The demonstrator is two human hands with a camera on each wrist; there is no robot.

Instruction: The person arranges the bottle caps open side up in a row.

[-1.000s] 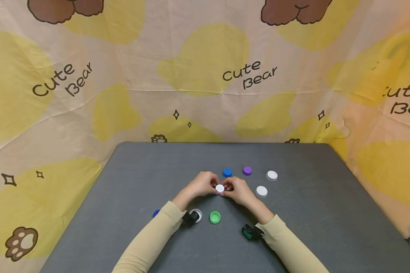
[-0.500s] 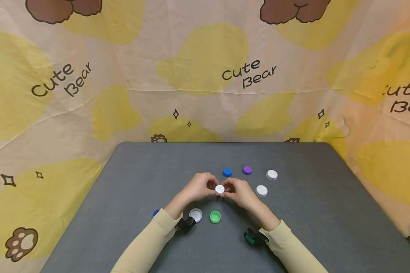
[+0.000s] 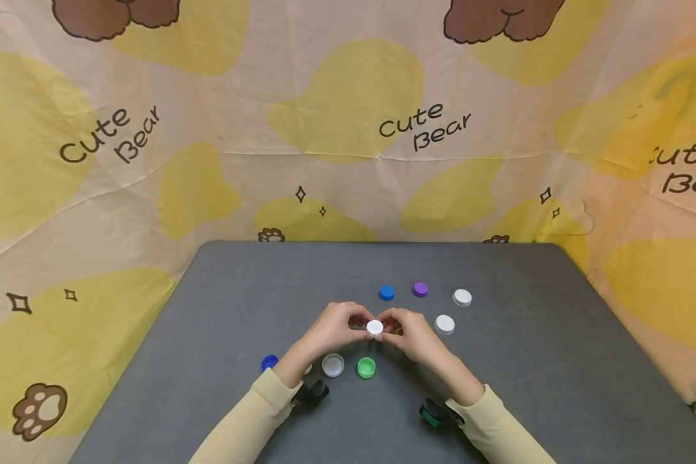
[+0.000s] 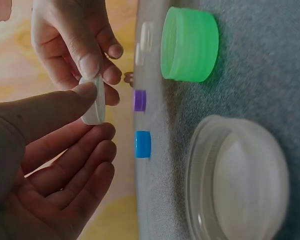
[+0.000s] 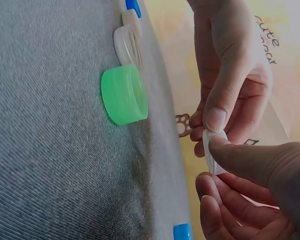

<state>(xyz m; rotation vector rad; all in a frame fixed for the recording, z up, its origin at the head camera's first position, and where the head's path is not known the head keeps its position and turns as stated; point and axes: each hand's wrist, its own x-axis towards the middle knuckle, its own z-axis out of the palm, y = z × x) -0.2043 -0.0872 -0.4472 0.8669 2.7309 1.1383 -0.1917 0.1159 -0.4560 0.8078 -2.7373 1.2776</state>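
Observation:
A small white bottle cap point(image 3: 374, 327) is held up off the grey table between both hands. My left hand point(image 3: 335, 327) pinches its left side, and my right hand point(image 3: 413, 334) pinches the opposite side. In the left wrist view, both thumbs press the near face of the white cap point(image 4: 93, 112), which stands on edge. The right wrist view also has the two thumbs on the cap point(image 5: 213, 155). Closest below the hands is a green cap point(image 3: 366, 368), open side up. Left of it lies a larger white cap point(image 3: 333, 365), also open side up.
Behind the hands lie a blue cap point(image 3: 386, 292) and a purple cap point(image 3: 420, 289). Two white caps point(image 3: 462, 297) sit to the right. A dark blue cap point(image 3: 269, 363) lies by the left forearm, which partly covers another pale cap point(image 3: 308, 370). A patterned cloth point(image 3: 336, 96) hangs behind the table.
Both hands, still pinching the white cap, have come slightly nearer the person. The left forearm has shifted, uncovering more of the dark blue cap and the larger white cap.

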